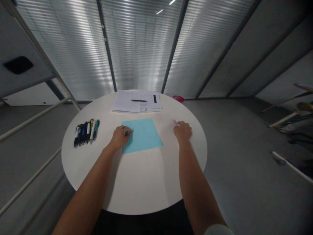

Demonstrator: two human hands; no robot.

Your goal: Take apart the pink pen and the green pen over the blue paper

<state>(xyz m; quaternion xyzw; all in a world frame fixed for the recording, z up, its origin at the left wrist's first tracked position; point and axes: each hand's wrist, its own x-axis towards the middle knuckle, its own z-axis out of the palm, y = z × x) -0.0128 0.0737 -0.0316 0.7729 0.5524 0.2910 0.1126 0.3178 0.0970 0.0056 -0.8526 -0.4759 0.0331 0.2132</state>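
Left hand pinching dark pen over left edge of blue paper sheet. Right hand, right of sheet, closed around pink-tipped item. Row of pens left of sheet; stacked papers beyond sheet.

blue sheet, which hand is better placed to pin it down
Probably the left hand: it sits on the edge of the blue sheet, while the right hand rests apart on the table.
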